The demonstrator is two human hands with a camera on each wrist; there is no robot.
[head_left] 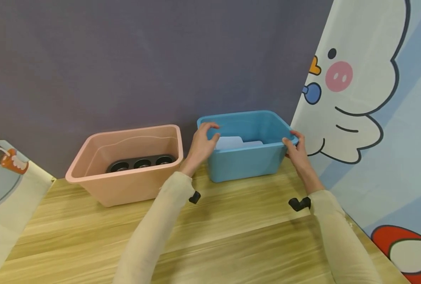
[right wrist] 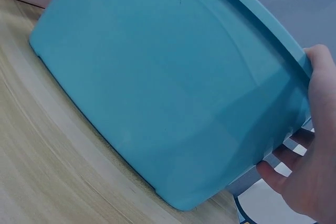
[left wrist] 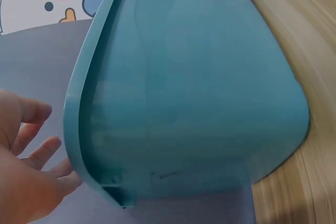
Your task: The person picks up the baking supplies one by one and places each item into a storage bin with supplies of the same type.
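Observation:
A blue plastic bin (head_left: pixel 246 163) stands on the wooden table against the dark backdrop. White, flat-looking pieces (head_left: pixel 229 142) lie inside it; their kind cannot be told. My right hand (head_left: pixel 297 152) grips the bin's right front corner, thumb over the rim and fingers along the outer side. At the left end my left hand (head_left: pixel 202 144) is at the rim, its fingers loosely bent and thumb apart. In the left wrist view, the lower fingers of the left hand (left wrist: pixel 31 166) reach the rim while the upper ones stay off it.
Left of the blue bin stands a pink bin (head_left: pixel 125 189), holding a dark tray with round cups (head_left: pixel 142 163). The wooden table (head_left: pixel 239 240) extends toward me. A cartoon-printed wall (head_left: pixel 366 130) rises close by on the right.

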